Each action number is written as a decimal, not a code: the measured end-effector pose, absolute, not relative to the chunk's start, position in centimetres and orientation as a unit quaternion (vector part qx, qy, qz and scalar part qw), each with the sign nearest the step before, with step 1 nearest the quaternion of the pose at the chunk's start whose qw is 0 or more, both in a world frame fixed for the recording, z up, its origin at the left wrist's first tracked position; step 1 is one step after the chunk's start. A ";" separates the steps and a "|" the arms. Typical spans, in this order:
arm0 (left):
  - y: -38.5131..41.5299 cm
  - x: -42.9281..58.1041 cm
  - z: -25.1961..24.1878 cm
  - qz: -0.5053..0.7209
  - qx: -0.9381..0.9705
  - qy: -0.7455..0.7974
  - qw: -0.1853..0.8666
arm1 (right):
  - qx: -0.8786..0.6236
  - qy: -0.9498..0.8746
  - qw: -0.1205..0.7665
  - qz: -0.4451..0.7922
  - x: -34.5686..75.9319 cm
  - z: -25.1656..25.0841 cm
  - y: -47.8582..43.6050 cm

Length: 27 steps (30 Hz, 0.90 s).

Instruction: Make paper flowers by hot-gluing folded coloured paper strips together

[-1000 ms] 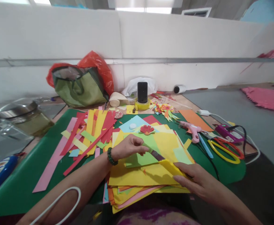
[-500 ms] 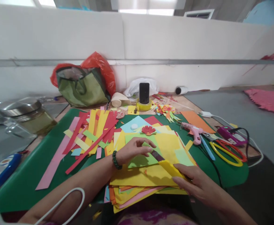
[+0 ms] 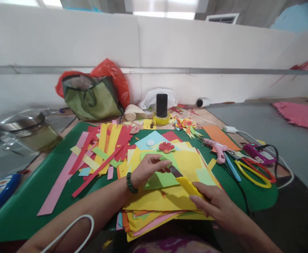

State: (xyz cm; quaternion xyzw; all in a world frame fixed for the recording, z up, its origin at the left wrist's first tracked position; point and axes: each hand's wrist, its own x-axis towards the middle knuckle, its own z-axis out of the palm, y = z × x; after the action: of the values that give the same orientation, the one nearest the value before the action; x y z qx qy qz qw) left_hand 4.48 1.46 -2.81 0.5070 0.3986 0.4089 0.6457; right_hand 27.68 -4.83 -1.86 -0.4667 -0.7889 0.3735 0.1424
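My right hand [image 3: 212,200] is closed round the yellow handle of a utility knife [image 3: 189,188], its dark blade end pointing up and left. My left hand [image 3: 150,168], with a green bead bracelet on the wrist, pinches a small green paper piece [image 3: 165,161] at the knife's tip. Beneath both hands lies a stack of coloured paper, with a yellow sheet [image 3: 154,200] and a light green sheet [image 3: 156,181] on top. A red paper flower [image 3: 166,147] sits just beyond my left fingers, near a small white disc [image 3: 150,143].
Paper strips [image 3: 103,154] lie left on the green mat [image 3: 45,182]. To the right are a pink glue gun [image 3: 217,147], scissors [image 3: 254,174] and a purple device [image 3: 259,153]. Behind stand a phone [image 3: 161,105] and a green bag [image 3: 90,100]; a glass jar [image 3: 30,130] is at left.
The knife in my right hand has shifted slightly left and its blade end now meets the green piece. My left fingers have curled in more round that piece.
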 end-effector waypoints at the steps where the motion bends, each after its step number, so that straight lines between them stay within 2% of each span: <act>1: 1.5 4.5 -2.7 0.407 0.513 0.403 0.639 | -0.467 -0.789 0.143 0.372 27.7 -1.9 -4.8; 14: 1.9 3.6 -1.8 0.334 0.555 0.390 0.655 | -0.465 -0.803 0.120 0.352 28.5 -1.9 -5.1; 23: 2.0 3.5 -1.4 0.313 0.566 0.378 0.663 | -0.456 -0.773 0.125 0.424 29.6 -2.1 -5.6; 27: 1.9 3.6 -1.5 0.319 0.557 0.378 0.668 | -0.459 -0.774 0.126 0.417 29.4 -2.1 -5.5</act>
State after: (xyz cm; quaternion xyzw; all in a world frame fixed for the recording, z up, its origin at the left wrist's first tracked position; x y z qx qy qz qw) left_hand 3.62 1.90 -1.51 0.5566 0.3777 0.3189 0.6677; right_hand 29.40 -5.49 -2.10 -0.4592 -0.7740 0.4175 0.1258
